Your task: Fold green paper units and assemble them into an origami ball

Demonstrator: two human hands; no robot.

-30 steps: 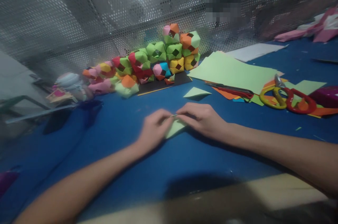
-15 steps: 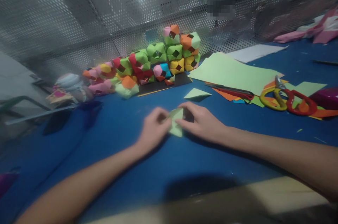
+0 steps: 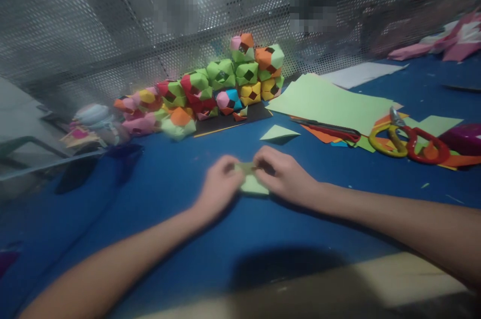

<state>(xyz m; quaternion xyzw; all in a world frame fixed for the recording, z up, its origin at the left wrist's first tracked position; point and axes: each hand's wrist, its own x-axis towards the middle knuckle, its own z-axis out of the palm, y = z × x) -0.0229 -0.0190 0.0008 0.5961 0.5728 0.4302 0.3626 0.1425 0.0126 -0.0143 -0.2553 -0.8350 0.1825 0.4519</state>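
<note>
A small folded piece of pale green paper (image 3: 254, 185) is held low over the blue table, between both hands. My left hand (image 3: 222, 182) pinches its left side with thumb and fingers. On the right side, my right hand (image 3: 282, 173) grips it, fingers curled over the upper edge and thumb below. The fingers hide both ends of the paper. Just beyond my hands lies another folded pale green paper triangle (image 3: 278, 133), touched by neither hand.
Folded-paper blocks (image 3: 221, 74) in several colours are stacked at the back. Right of them lie green paper sheets (image 3: 338, 101), a black-and-red cutter-like tool (image 3: 330, 130), scissors (image 3: 428, 146) with yellow and red handles, and coloured scraps. A perforated metal panel (image 3: 255, 3) stands behind the blue table (image 3: 173, 259).
The green paper has been turned in my hands: its upright edge on the right is gone, and it now lies wider and flatter. My right hand has closed in around its upper edge.
</note>
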